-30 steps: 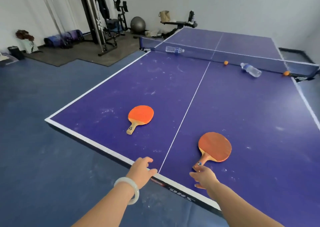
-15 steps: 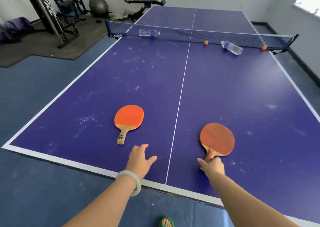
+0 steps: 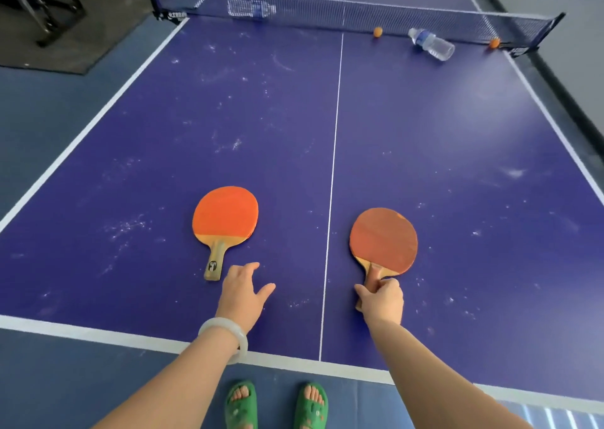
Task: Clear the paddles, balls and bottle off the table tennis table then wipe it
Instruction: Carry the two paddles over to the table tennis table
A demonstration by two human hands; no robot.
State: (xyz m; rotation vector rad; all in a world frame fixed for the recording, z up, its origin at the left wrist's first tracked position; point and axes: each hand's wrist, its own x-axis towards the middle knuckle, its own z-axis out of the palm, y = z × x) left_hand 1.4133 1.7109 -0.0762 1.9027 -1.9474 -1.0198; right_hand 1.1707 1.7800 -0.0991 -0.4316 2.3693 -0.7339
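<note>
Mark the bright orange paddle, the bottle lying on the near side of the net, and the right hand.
bright orange paddle (image 3: pixel 225 211): head view, middle of the rubber face.
bottle (image 3: pixel 433 44): head view, middle of the clear body.
right hand (image 3: pixel 382 299): head view, back of the hand.

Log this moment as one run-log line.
right hand: gripping dark paddle handle | left hand: open beside orange paddle handle | bottle, balls: near net | wipe: pending

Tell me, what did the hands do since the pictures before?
The right hand reached forward and closed its grip on the handle of the darker paddle. The left hand moved forward toward the orange paddle, open, not touching it yet. Both paddles, the two balls and the bottles stayed where they were.
</note>
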